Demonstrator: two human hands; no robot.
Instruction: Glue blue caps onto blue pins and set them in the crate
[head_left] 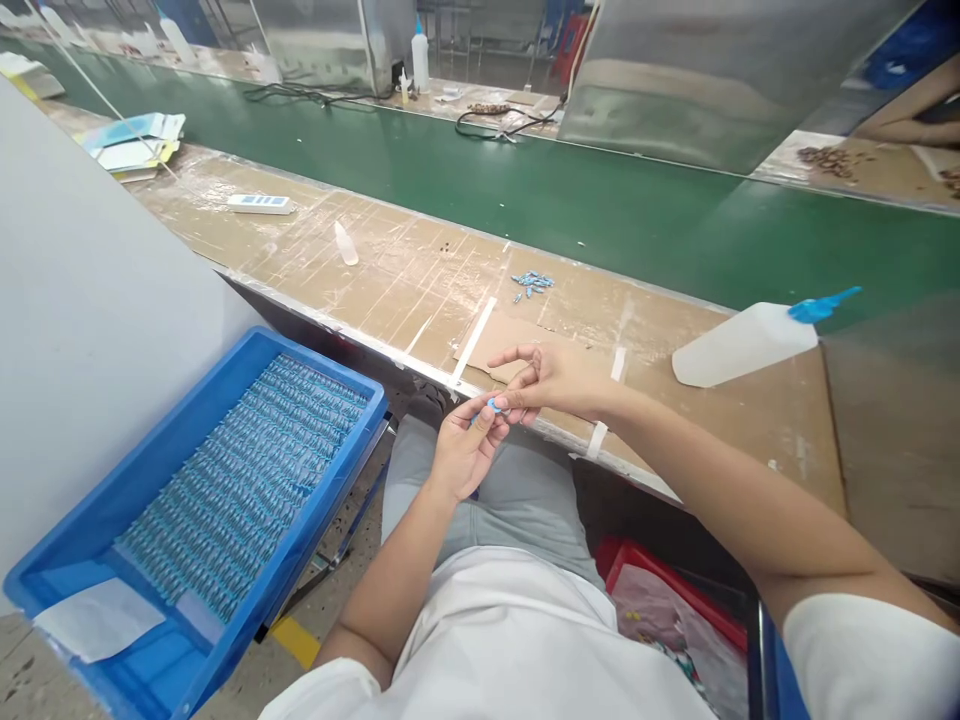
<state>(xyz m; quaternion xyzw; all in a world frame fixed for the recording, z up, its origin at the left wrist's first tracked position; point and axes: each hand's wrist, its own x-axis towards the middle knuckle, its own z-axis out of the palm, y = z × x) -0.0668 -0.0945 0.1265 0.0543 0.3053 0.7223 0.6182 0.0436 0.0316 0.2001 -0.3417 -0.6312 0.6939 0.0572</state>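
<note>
My left hand (469, 445) and my right hand (544, 383) meet over my lap at the table's front edge. Between their fingertips is a small blue piece (495, 404), too small to name more exactly. The left fingers pinch it from below, while the right thumb and index finger close on it from the side; the other right fingers are partly spread. On the table beyond the hands lies a little pile of similar blue pieces (534, 282). Under the right hand, a sheet of brown cardboard (517, 335) is taped down with white strips.
A blue bin (322, 540) holding rows of small blue pieces stands at left. A white bottle with a blue nozzle (742, 345) lies tilted at right. A small dropper bottle (346, 244) is on the table. Beyond runs a green belt (420, 165). A red bin (675, 590) sits below right.
</note>
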